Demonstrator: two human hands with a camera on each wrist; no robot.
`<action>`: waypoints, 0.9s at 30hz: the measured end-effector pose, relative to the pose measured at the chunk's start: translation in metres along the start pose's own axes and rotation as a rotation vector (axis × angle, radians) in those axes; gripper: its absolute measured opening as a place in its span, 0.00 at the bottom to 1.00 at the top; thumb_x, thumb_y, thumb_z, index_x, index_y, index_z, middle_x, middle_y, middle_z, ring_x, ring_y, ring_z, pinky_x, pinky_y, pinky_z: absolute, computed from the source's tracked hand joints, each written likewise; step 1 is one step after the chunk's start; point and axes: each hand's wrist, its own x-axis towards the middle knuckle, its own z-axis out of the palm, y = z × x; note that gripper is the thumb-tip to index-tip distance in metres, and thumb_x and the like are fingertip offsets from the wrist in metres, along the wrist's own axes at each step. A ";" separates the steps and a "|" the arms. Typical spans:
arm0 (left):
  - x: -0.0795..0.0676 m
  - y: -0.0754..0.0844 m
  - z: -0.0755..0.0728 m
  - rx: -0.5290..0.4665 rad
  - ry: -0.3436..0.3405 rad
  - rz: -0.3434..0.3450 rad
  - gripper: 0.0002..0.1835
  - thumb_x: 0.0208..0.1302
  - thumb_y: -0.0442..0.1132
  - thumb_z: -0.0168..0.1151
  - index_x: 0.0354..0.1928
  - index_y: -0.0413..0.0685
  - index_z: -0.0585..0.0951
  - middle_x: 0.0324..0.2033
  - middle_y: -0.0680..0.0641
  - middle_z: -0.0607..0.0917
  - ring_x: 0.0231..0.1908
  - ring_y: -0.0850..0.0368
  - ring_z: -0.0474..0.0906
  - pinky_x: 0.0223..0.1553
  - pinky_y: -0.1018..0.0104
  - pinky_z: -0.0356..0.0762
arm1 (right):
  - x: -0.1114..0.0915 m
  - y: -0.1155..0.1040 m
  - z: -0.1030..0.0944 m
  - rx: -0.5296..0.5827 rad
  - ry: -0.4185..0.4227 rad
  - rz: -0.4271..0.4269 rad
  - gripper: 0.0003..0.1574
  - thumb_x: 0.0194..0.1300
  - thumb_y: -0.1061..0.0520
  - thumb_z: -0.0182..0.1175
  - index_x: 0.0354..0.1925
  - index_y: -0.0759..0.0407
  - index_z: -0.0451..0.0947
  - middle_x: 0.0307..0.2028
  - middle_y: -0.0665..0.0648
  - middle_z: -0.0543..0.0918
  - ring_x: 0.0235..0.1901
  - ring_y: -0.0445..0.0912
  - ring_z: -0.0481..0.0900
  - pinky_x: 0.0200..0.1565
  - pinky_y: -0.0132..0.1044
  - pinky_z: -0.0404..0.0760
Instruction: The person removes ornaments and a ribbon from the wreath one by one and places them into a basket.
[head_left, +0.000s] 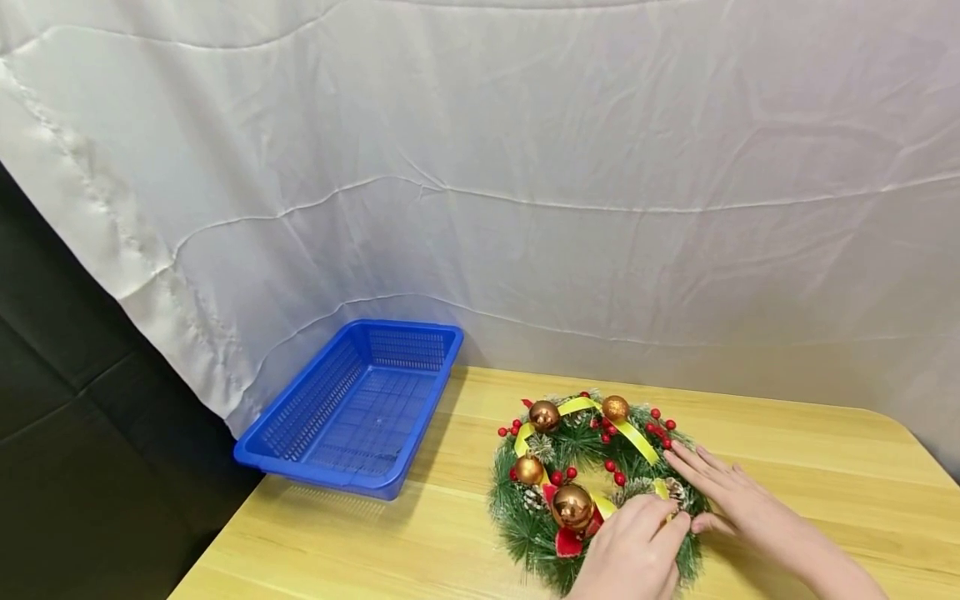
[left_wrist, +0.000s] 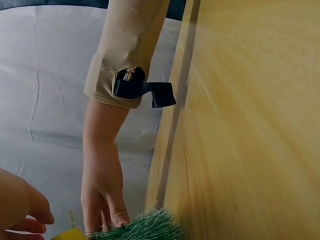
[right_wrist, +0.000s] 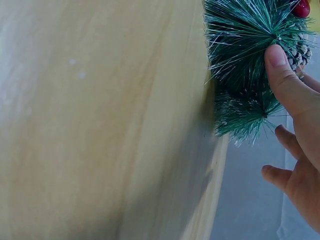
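Note:
A green Christmas wreath (head_left: pixel 517 525) lies on the table, trimmed with shiny copper baubles (head_left: pixel 572 507), red berries (head_left: pixel 658 429), frosted pine cones and a yellow ribbon (head_left: pixel 637 442). At its front right, my left hand (head_left: pixel 633 550) has curled fingers that pinch the yellow ribbon beside a pine cone (head_left: pixel 676 492). My right hand (head_left: pixel 738 500) rests on the wreath's right edge with fingers extended. In the right wrist view, a thumb (right_wrist: pixel 280 62) touches the green needles (right_wrist: pixel 245 45). The left wrist view catches only part of the left hand (left_wrist: pixel 22 202), near a thin gold cord (left_wrist: pixel 71 218).
A blue plastic basket (head_left: pixel 375 471) with slotted sides stands at the table's left, partly over its edge. Behind the wooden table (head_left: pixel 810 442) hangs a pale grey curtain (head_left: pixel 570 250). Dark cloth (head_left: pixel 67 375) is at the far left.

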 end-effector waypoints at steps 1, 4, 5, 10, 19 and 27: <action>0.000 0.000 0.001 0.002 -0.006 -0.004 0.23 0.42 0.40 0.63 0.47 0.52 0.80 0.47 0.54 0.79 0.50 0.61 0.72 0.56 0.74 0.65 | 0.000 0.000 0.000 0.003 -0.001 0.000 0.53 0.44 0.43 0.63 0.67 0.55 0.57 0.67 0.60 0.55 0.67 0.34 0.34 0.48 0.74 0.54; 0.001 0.001 0.002 0.033 -0.025 -0.009 0.22 0.44 0.42 0.65 0.47 0.53 0.80 0.46 0.54 0.79 0.50 0.61 0.72 0.56 0.74 0.65 | 0.001 0.001 0.000 0.002 -0.007 0.000 0.54 0.43 0.43 0.63 0.67 0.55 0.57 0.67 0.60 0.55 0.67 0.34 0.34 0.46 0.74 0.56; 0.001 0.001 0.002 0.037 -0.029 -0.014 0.21 0.45 0.42 0.65 0.47 0.53 0.80 0.46 0.54 0.79 0.50 0.61 0.72 0.56 0.74 0.65 | 0.001 0.001 0.000 0.003 -0.009 0.001 0.54 0.43 0.43 0.64 0.67 0.54 0.57 0.67 0.60 0.55 0.67 0.34 0.34 0.46 0.74 0.56; 0.001 0.003 0.005 0.055 -0.060 -0.025 0.16 0.53 0.44 0.61 0.46 0.53 0.80 0.45 0.55 0.79 0.49 0.62 0.72 0.54 0.74 0.67 | 0.001 0.001 0.000 -0.001 -0.013 0.001 0.54 0.42 0.42 0.63 0.67 0.54 0.57 0.67 0.60 0.56 0.67 0.34 0.34 0.44 0.74 0.58; -0.001 0.003 0.008 0.109 -0.067 -0.037 0.16 0.62 0.52 0.50 0.48 0.56 0.79 0.44 0.57 0.79 0.49 0.61 0.71 0.53 0.69 0.69 | 0.001 0.000 0.000 -0.017 -0.009 -0.013 0.53 0.43 0.42 0.63 0.66 0.55 0.59 0.67 0.60 0.57 0.67 0.33 0.34 0.46 0.73 0.58; 0.001 0.002 0.007 0.037 -0.116 -0.084 0.18 0.57 0.44 0.60 0.50 0.50 0.78 0.48 0.52 0.77 0.51 0.60 0.70 0.55 0.71 0.68 | 0.001 0.001 0.001 -0.008 0.001 -0.020 0.52 0.44 0.44 0.63 0.66 0.56 0.59 0.66 0.62 0.57 0.67 0.35 0.35 0.56 0.69 0.50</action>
